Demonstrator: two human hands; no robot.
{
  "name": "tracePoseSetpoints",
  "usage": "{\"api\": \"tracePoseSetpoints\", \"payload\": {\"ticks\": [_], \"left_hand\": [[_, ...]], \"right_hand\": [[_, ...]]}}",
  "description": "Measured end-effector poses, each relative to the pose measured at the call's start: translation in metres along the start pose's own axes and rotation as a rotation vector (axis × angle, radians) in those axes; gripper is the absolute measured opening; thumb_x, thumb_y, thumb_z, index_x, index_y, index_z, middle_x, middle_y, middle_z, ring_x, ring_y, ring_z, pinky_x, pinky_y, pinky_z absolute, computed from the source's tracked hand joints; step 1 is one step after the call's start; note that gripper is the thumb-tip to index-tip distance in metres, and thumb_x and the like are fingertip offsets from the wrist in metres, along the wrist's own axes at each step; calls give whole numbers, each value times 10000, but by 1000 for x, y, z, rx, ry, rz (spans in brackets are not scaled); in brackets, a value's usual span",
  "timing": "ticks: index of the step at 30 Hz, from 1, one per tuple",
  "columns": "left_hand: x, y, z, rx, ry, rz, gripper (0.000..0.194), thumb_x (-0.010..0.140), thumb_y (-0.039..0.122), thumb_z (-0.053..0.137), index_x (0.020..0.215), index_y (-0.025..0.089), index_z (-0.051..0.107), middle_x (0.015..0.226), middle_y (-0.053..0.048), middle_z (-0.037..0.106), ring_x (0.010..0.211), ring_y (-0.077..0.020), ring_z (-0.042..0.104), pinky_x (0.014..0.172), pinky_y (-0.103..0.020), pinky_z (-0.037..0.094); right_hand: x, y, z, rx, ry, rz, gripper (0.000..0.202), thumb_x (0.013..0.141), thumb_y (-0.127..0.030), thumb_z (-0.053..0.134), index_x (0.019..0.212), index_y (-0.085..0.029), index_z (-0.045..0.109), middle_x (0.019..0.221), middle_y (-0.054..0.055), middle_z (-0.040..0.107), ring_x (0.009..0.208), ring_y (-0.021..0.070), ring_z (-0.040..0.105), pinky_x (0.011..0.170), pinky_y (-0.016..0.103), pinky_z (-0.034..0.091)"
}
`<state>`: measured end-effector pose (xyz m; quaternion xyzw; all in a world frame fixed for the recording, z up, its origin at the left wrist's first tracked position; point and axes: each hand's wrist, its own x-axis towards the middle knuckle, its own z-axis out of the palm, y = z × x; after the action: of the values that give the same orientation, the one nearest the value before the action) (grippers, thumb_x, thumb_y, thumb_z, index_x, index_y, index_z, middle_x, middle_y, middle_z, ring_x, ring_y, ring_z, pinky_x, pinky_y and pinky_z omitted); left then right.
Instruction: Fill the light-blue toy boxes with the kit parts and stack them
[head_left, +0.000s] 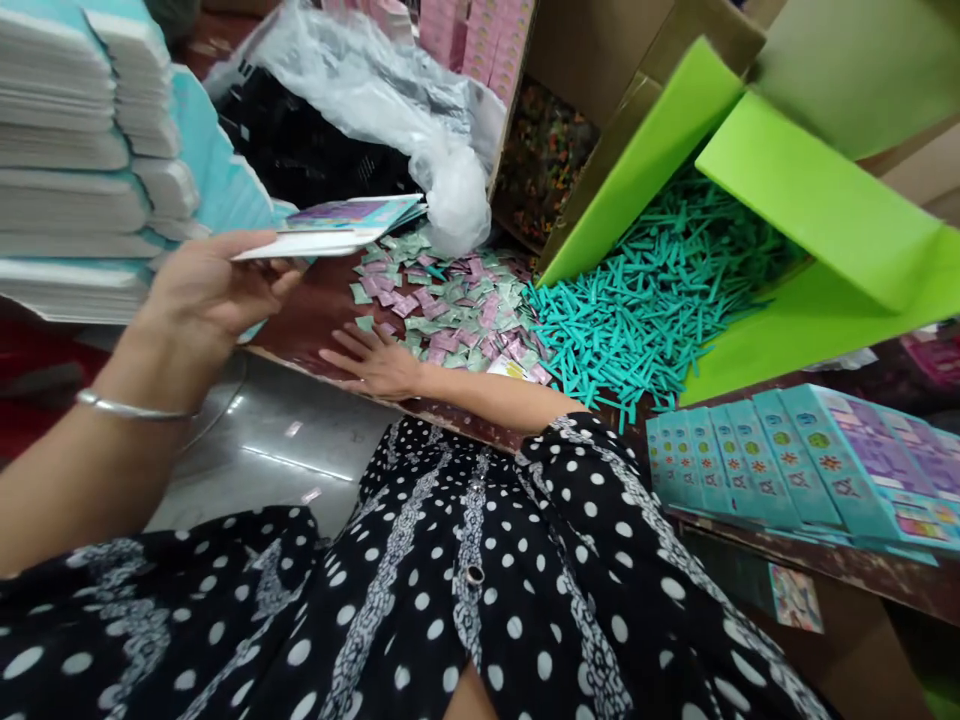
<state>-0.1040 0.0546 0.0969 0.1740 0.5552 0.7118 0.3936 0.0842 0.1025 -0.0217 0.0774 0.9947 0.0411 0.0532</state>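
Observation:
My left hand (217, 280) is closed on a few flattened cartons (352, 225), printed turquoise and purple with white undersides. They are held level above the table's left part. My right hand (382, 368) lies palm down with fingers spread on the brown table (307, 310), by its front edge. Beside its fingertips spreads a loose pile of small pink and pale green sachets (450, 310). A heap of teal plastic sticks (622, 310) adjoins the sachets on the right, spilling from a bright green box (810, 200) lying on its side.
Tall stacks of flattened cartons (67, 190) stand at left. Behind are a clear plastic bag (390, 100) with black parts (300, 150) and a cardboard box (600, 60) of small multicoloured pieces. Folded-up turquoise boxes (757, 460) line the right. Several sachets lie on the floor (277, 450).

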Motion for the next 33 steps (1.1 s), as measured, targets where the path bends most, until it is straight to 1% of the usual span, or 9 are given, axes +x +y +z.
{"api": "tracePoseSetpoints", "payload": {"ticks": [3, 7, 12, 15, 19, 22, 25, 28, 33], "left_hand": [[-25, -1, -14, -26, -42, 13, 188, 917, 29, 612, 1053, 81, 730, 996, -105, 761, 881, -176, 723, 851, -298, 733], [-54, -21, -60, 60, -161, 88, 605, 702, 122, 812, 1304, 144, 759, 1236, -128, 841, 1271, -389, 781, 1058, -522, 729], [-71, -65, -125, 210, 4, -200, 884, 453, 194, 937, 1322, 286, 809, 1142, -73, 896, 1251, -495, 802, 960, -527, 763], [-72, -93, -150, 248, 60, -383, 825, 343, 185, 940, 1152, 331, 862, 1044, -29, 909, 1144, -481, 843, 853, -438, 778], [-76, -119, -173, 324, 68, -555, 436, 297, 227, 916, 715, 318, 830, 923, -43, 901, 951, -454, 877, 710, -331, 747], [-83, -126, -183, 406, 39, -640, 283, 306, 307, 912, 545, 350, 769, 886, -45, 893, 972, -491, 870, 735, -385, 745], [-90, -128, -182, 435, 33, -640, 232, 328, 410, 903, 514, 431, 767, 883, 3, 888, 1068, -515, 853, 842, -475, 738], [-88, -131, -175, 416, 40, -615, 211, 345, 431, 885, 525, 466, 782, 907, 18, 889, 1092, -505, 849, 886, -478, 720], [-61, -138, -159, 398, 96, -608, 178, 351, 428, 854, 504, 455, 767, 856, 20, 880, 1024, -489, 863, 821, -433, 718]], "right_hand": [[24, 16, 21, 70, -14, 106, 701, 1203, -483, 354, 1796, -110, 363, 1893, 211, 251, 1782, 375, 220, 1439, 593, 160], [9, 68, 22, 59, -50, 204, 687, 1207, -409, 327, 1769, -16, 368, 1847, 288, 332, 1738, 407, 323, 1425, 670, 188], [-26, 127, -3, -27, -141, 380, 601, 1174, -367, 399, 1555, 48, 611, 1623, 337, 605, 1621, 449, 451, 1381, 749, 209], [-8, 142, -21, -28, -71, 403, 514, 1188, -355, 398, 1404, -31, 733, 1574, 289, 660, 1557, 421, 502, 1356, 744, 261], [70, 145, -26, 18, 101, 407, 581, 1211, -389, 441, 1690, -69, 516, 1785, 233, 472, 1675, 384, 394, 1380, 619, 292], [133, 140, -16, 71, 80, 436, 690, 1218, -489, 449, 1781, -96, 376, 1850, 220, 370, 1736, 368, 329, 1395, 594, 292], [163, 140, -3, 95, 27, 516, 744, 1211, -530, 379, 1759, -27, 359, 1845, 278, 324, 1742, 390, 315, 1363, 650, 316], [148, 151, 8, 80, 0, 595, 728, 1222, -509, 314, 1751, -11, 357, 1828, 318, 327, 1694, 429, 376, 1311, 720, 347], [81, 168, 11, 23, -77, 586, 718, 1216, -521, 370, 1755, -47, 368, 1792, 349, 361, 1567, 470, 459, 1234, 705, 428]]}}
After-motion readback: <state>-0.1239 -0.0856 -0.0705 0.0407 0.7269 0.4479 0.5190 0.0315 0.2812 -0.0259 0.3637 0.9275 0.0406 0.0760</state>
